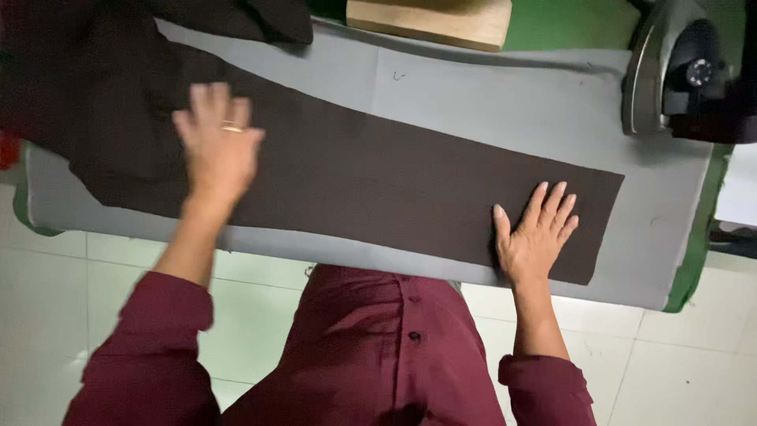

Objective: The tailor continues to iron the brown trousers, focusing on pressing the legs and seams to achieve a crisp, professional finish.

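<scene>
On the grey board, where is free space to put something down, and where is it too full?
Bare grey board lies between the brown cloth strip and the wooden block, reaching right toward the iron. A narrow bare band runs along the near edge. The left end is crowded: the left hand presses cloth beside the dark heap. The right hand covers the strip's right end.
</scene>
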